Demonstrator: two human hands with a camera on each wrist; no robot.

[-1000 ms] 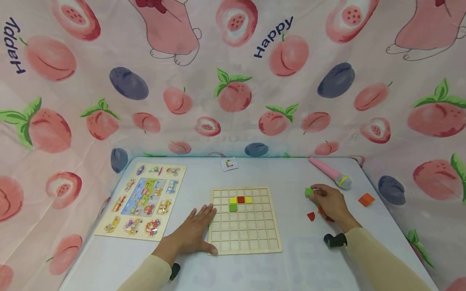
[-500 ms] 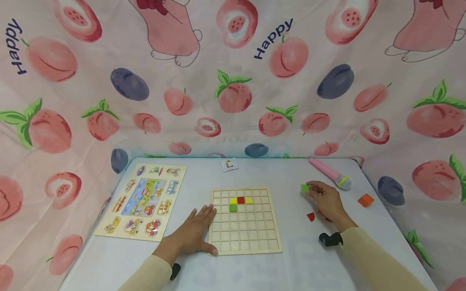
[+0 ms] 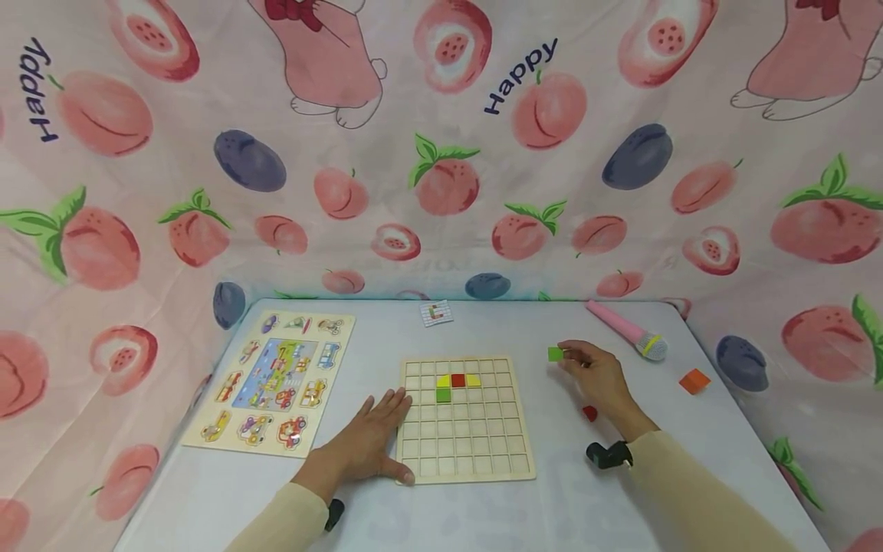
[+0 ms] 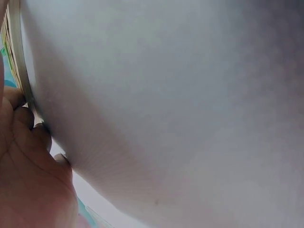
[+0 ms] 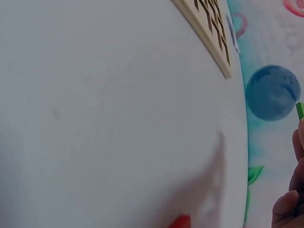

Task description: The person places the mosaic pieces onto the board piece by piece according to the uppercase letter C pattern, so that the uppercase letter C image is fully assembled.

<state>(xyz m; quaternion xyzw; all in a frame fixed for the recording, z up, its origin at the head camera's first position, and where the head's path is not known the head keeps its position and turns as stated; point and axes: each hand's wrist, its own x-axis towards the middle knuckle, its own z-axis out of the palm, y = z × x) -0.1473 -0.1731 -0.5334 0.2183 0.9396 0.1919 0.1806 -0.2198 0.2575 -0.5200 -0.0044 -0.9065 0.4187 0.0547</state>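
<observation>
Green block (image 3: 555, 353) pinched at right hand (image 3: 596, 376) fingertips, right of wooden grid board (image 3: 465, 460), left hand (image 3: 366, 445) flat, fingers spread, on its edge

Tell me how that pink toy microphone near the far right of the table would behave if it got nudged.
The pink microphone lies on its side with a round body, so it would probably roll, curving because the silver head is wider. It looks like a light plastic toy, likely stiff and easily shifted across the smooth table.

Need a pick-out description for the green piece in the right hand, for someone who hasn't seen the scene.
On the white table, look right of the wooden grid board. The right hand pinches a small green square block at its fingertips, above the table. The other green piece sits in the board; the loose ones nearby are red and orange.
</observation>
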